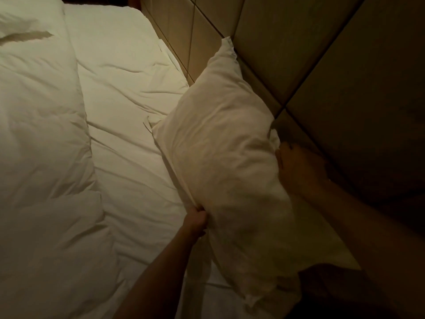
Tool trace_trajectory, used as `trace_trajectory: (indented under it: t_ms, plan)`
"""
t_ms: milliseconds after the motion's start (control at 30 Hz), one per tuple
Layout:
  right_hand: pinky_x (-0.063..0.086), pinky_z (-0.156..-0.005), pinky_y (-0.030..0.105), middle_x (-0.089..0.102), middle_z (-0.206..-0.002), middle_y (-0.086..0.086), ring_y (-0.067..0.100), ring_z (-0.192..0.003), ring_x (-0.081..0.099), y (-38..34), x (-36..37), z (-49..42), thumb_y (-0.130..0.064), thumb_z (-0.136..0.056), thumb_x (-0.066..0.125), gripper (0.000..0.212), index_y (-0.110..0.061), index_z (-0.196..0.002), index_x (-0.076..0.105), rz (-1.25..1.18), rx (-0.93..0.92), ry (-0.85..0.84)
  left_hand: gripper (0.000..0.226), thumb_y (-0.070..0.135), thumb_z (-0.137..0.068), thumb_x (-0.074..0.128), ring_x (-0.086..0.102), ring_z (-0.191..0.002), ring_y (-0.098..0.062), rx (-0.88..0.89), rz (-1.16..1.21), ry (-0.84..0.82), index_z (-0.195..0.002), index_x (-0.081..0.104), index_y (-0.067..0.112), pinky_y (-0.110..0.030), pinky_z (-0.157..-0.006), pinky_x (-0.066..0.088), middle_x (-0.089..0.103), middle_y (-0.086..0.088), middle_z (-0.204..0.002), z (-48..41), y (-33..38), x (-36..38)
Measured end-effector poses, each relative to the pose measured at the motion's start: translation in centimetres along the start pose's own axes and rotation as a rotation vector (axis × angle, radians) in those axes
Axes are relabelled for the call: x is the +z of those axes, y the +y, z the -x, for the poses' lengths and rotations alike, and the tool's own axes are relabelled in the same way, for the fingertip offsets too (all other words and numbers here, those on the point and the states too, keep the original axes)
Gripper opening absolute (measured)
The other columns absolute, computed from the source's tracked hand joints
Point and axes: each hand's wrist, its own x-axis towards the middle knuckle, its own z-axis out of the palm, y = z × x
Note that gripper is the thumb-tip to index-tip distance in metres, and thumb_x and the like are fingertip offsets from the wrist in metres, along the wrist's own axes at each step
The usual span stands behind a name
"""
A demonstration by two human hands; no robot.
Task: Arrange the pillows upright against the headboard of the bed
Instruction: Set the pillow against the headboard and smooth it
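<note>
standing the pillow against the headboard

our judgement for doing it well: swing the pillow's (220, 146) bed-side edge in toward the headboard (322, 54), steady the top so it doesn't flop, square it upright, then let go. the pillow is tilted between both hands, its far corner touching the headboard. our left hand (196, 218) pinches the bed-side edge, fingers curled into the fabric. our right hand (296, 166) touches the opposite edge by the headboard; it's too dark to tell if the fingers curl round it.
</note>
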Motion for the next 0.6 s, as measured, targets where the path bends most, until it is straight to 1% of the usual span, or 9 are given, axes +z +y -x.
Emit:
trace_trajectory:
  t_ms: [33, 100, 200, 267, 333, 367, 467, 567, 600]
  plan:
    - [0.048, -0.067, 0.037, 0.064, -0.095, 0.015, 0.034, -0.079, 0.062, 0.1, 0.0, -0.2, -0.024, -0.100, 0.043, 0.017, -0.013, -0.099, 0.056, -0.028, -0.019, -0.019, 0.070, 0.035, -0.062, 0.053, 0.066, -0.095, -0.030, 0.019, 0.014, 0.026, -0.130, 0.057, 0.021, -0.042, -0.079, 0.060, 0.066, -0.011, -0.109, -0.4, -0.2, 0.1]
    - [0.046, -0.067, 0.036, 0.064, -0.097, 0.014, 0.036, -0.082, 0.062, 0.1, -0.1, -0.5, -0.023, -0.098, 0.045, 0.014, -0.016, -0.101, 0.057, -0.037, -0.031, -0.062, 0.065, 0.034, -0.056, 0.052, 0.066, -0.085, -0.028, 0.067, 0.014, 0.083, -0.118, 0.066, 0.018, -0.036, -0.070, 0.058, 0.069, -0.010, -0.100, -0.3, 0.0, 0.3]
    - [0.046, -0.071, 0.037, 0.065, -0.102, 0.012, 0.036, -0.088, 0.064, 0.1, -0.8, -0.7, -0.023, -0.094, 0.049, 0.013, -0.018, -0.102, 0.058, -0.025, -0.015, -0.106, 0.054, 0.033, -0.057, 0.051, 0.064, -0.074, -0.027, 0.100, 0.029, 0.160, -0.106, 0.069, 0.015, -0.034, -0.064, 0.055, 0.069, -0.011, -0.091, 0.1, 0.1, 0.6]
    - [0.047, -0.074, 0.039, 0.065, -0.105, 0.013, 0.038, -0.093, 0.064, 0.6, -1.8, -0.7, -0.019, -0.092, 0.052, 0.014, -0.016, -0.103, 0.060, -0.045, 0.019, -0.102, 0.051, 0.034, -0.062, 0.055, 0.068, -0.076, -0.029, 0.112, 0.021, 0.205, -0.106, 0.070, 0.014, -0.041, -0.070, 0.061, 0.072, -0.010, -0.091, -0.6, -0.5, 0.6]
    - [0.049, -0.077, 0.041, 0.066, -0.106, 0.015, 0.040, -0.096, 0.064, 1.5, -3.1, -0.8, -0.018, -0.093, 0.054, 0.015, -0.013, -0.104, 0.063, -0.045, 0.049, -0.083, 0.052, 0.036, -0.065, 0.059, 0.070, -0.082, -0.032, 0.124, 0.023, 0.240, -0.112, 0.071, 0.017, -0.049, -0.077, 0.062, 0.073, -0.009, -0.096, -1.9, -1.4, 0.2]
    - [0.049, -0.077, 0.042, 0.066, -0.105, 0.016, 0.040, -0.096, 0.063, 1.9, -3.7, -0.8, -0.019, -0.094, 0.055, 0.014, -0.013, -0.104, 0.063, -0.048, 0.053, -0.073, 0.055, 0.035, -0.065, 0.057, 0.070, -0.085, -0.034, 0.128, 0.028, 0.257, -0.114, 0.071, 0.016, -0.050, -0.078, 0.061, 0.072, -0.011, -0.098, -2.2, -1.5, -0.1]
    - [0.048, -0.078, 0.043, 0.066, -0.104, 0.019, 0.042, -0.096, 0.063, 2.2, -4.5, -0.5, -0.022, -0.096, 0.053, 0.016, -0.012, -0.103, 0.063, -0.070, 0.054, -0.051, 0.052, 0.030, -0.069, 0.051, 0.069, -0.082, -0.037, 0.113, 0.033, 0.303, -0.114, 0.070, 0.010, -0.047, -0.072, 0.062, 0.070, -0.016, -0.097, -1.0, -0.5, -1.0]
    - [0.047, -0.076, 0.042, 0.065, -0.106, 0.020, 0.043, -0.096, 0.062, 1.8, -4.1, -0.1, -0.022, -0.096, 0.053, 0.017, -0.010, -0.104, 0.062, -0.112, 0.086, -0.068, 0.034, 0.022, -0.085, 0.053, 0.066, -0.076, -0.034, 0.063, 0.015, 0.326, -0.114, 0.063, 0.008, -0.045, -0.071, 0.062, 0.066, -0.018, -0.104, -0.2, -0.4, -0.7]
    - [0.047, -0.078, 0.043, 0.064, -0.108, 0.020, 0.043, -0.098, 0.062, 1.7, -3.9, -0.2, -0.023, -0.096, 0.052, 0.018, -0.010, -0.105, 0.061, -0.120, 0.100, -0.091, 0.033, 0.023, -0.088, 0.053, 0.065, -0.077, -0.034, 0.044, 0.024, 0.315, -0.116, 0.061, 0.007, -0.045, -0.071, 0.062, 0.064, -0.019, -0.107, -0.2, -0.8, -0.5]
